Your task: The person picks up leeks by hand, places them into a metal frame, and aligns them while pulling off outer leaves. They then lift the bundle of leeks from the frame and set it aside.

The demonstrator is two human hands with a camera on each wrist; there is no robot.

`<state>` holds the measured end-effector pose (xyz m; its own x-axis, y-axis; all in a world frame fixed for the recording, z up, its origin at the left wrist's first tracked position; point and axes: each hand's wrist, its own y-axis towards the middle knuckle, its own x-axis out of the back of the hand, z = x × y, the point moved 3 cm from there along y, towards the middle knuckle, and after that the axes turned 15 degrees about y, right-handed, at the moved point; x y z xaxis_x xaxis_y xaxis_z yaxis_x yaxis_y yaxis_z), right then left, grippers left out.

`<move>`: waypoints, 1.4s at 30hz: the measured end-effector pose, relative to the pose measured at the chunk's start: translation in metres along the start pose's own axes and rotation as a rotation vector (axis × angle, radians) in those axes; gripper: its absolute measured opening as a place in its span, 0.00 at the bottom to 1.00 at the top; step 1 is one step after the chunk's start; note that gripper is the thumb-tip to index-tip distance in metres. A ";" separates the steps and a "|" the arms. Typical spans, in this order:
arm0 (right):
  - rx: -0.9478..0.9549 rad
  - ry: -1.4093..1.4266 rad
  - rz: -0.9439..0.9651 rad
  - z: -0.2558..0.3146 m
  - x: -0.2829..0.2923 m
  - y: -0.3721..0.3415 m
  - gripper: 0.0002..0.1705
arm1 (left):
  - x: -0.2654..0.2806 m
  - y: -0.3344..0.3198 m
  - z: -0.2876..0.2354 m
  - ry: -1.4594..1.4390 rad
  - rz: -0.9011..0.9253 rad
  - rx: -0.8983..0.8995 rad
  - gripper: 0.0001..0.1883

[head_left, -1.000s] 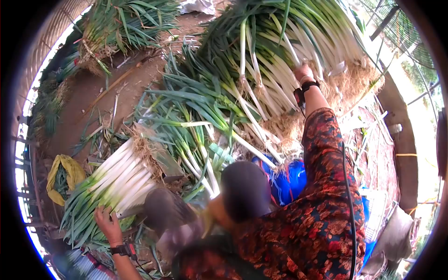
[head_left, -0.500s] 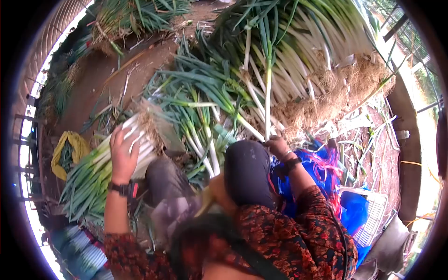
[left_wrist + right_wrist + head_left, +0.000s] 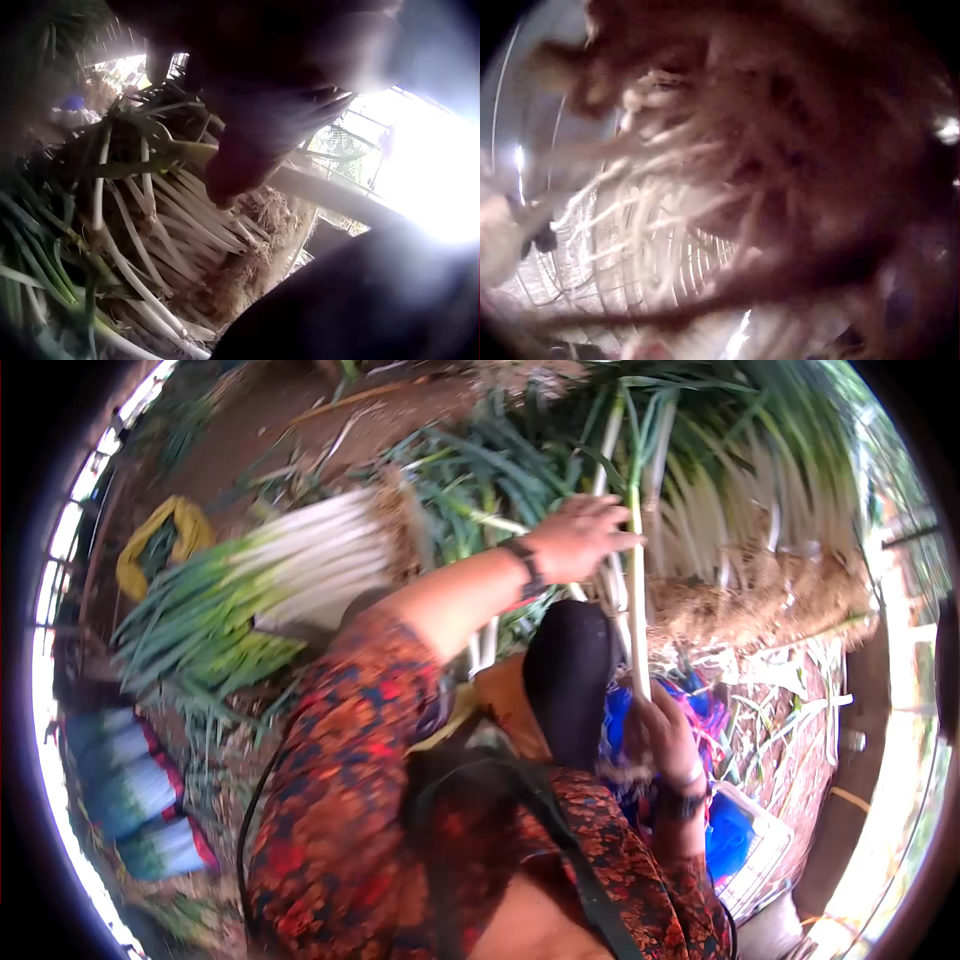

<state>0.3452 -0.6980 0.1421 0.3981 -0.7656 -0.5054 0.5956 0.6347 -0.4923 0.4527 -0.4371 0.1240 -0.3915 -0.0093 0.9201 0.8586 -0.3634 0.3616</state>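
A long green onion [image 3: 637, 590] with a white shaft and green top stands in front of my right knee. Low on its shaft, at the root end, my right hand [image 3: 665, 735] grips it. Loose roots [image 3: 667, 180] fill much of the blurred right wrist view. Coming from the left, my left hand [image 3: 580, 538] reaches the upper shaft with its fingers extended, fingertips right at the stalk. In the left wrist view its dark fingers [image 3: 232, 176] overlap the pale shaft [image 3: 322, 191].
A large pile of green onions [image 3: 750, 520] with brown roots lies ahead on the right. A neat stack of white-shafted onions [image 3: 310, 555] lies on the left beside a yellow bag [image 3: 165, 545]. Wrapped bundles [image 3: 130, 780] sit lower left, a white crate [image 3: 765, 850] lower right.
My right hand has gone from the pile to beside my right knee, bringing an onion. My left hand has left the left stack and crossed rightward to the onion's shaft.
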 end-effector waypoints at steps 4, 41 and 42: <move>-0.018 -0.113 0.035 -0.024 -0.026 -0.052 0.25 | -0.016 -0.003 -0.003 0.059 0.178 -0.021 0.10; 0.959 -1.631 0.299 -0.121 -0.329 0.348 0.17 | 0.138 -0.519 0.240 0.532 0.059 0.958 0.17; 0.955 -1.625 0.287 -0.125 -0.326 0.347 0.17 | 0.134 -0.520 0.236 0.494 0.053 0.973 0.17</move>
<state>0.3355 -0.2153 0.0474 0.3791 -0.3682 0.8489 0.3075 0.9154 0.2598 0.0317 -0.0296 0.0943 -0.2495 -0.4553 0.8547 0.6872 0.5386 0.4875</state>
